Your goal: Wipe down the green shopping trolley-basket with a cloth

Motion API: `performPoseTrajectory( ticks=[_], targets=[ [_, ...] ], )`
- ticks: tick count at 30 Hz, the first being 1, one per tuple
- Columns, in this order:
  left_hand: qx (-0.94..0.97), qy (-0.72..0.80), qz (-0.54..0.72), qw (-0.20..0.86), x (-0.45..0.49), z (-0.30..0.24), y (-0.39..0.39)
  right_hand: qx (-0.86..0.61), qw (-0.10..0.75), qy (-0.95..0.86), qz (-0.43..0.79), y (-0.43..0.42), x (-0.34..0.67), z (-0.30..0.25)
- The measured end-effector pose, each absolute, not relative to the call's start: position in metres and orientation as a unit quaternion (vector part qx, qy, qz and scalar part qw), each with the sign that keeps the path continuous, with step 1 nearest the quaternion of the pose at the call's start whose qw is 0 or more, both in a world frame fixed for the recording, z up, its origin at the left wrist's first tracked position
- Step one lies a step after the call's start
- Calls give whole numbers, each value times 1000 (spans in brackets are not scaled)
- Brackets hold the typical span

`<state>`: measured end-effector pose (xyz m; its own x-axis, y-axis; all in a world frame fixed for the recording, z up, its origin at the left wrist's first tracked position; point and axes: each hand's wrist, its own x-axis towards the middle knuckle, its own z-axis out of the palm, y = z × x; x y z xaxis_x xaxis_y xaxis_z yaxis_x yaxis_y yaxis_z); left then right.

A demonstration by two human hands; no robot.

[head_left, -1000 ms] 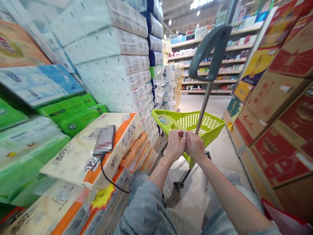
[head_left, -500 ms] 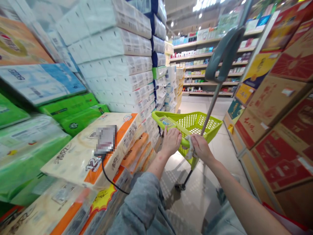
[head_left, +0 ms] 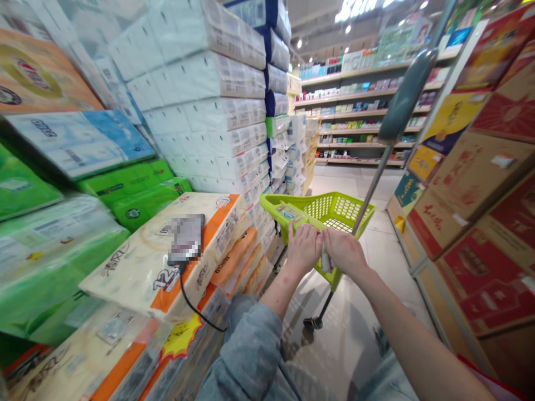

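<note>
A small lime-green shopping cart (head_left: 276, 205) stands on the floor ahead of me, with holes in its basket walls. My left hand (head_left: 305, 245) is closed over its handle bar, beside a label set in the green plastic. Close against it, my right hand (head_left: 345, 252) is closed on a crumpled white wipe (head_left: 326, 262) pressed to the handle; most of the wipe is hidden under the fingers. Just right of that hand a thin metal pole (head_left: 374, 181) rises at a slant, carrying a grey plastic grip (head_left: 407, 97). Where the pole is fixed cannot be seen.
Stacked tissue packs (head_left: 192, 72) line the left side. A phone-like device (head_left: 186, 238), blurred out and with a black cable, lies on a cream-and-orange pack (head_left: 137, 262). Red and brown cartons (head_left: 463, 223) are piled on the right. Stocked shelves (head_left: 355, 114) stand behind the cart.
My right hand has moved left along the handle until it meets my left hand, covering more of the wipe. The pole's grip has turned edge-on and shifted right in view.
</note>
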<state>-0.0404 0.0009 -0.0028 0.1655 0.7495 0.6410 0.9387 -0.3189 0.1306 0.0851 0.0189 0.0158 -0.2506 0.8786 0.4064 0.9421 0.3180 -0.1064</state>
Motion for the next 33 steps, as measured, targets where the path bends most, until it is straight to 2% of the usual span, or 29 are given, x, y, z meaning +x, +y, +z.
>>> performPoseTrajectory(
  ticks=[2, 8, 14, 17, 21, 25, 29, 33],
  targets=[
    [-751, -563, -309, 153, -42, -2, 0, -575, 193, -792, -75, 23, 87, 17],
    [-757, -550, -317, 156, -66, -2, 13, -471, 251, -839, -104, 29, 97, 3],
    [-750, -569, -291, 168, -92, 1, 28, -408, 294, -861, -75, 37, 109, -1],
    [-748, -579, -272, 179, -90, 3, 26, -437, 260, -858, -70, 33, 109, 4],
    [-732, -598, -263, 191, -81, 3, 21, -551, 189, -802, -132, 14, 89, 11],
    [-723, -607, -263, 197, -76, 0, 20, -619, 198, -738, -182, 1, 62, 16],
    [-724, -606, -262, 200, -76, -1, 18, -638, 158, -744, -119, 7, 57, 21],
    [-736, -587, -265, 207, -80, 3, 17, -585, 121, -797, -91, 17, 72, 26]
  ],
)
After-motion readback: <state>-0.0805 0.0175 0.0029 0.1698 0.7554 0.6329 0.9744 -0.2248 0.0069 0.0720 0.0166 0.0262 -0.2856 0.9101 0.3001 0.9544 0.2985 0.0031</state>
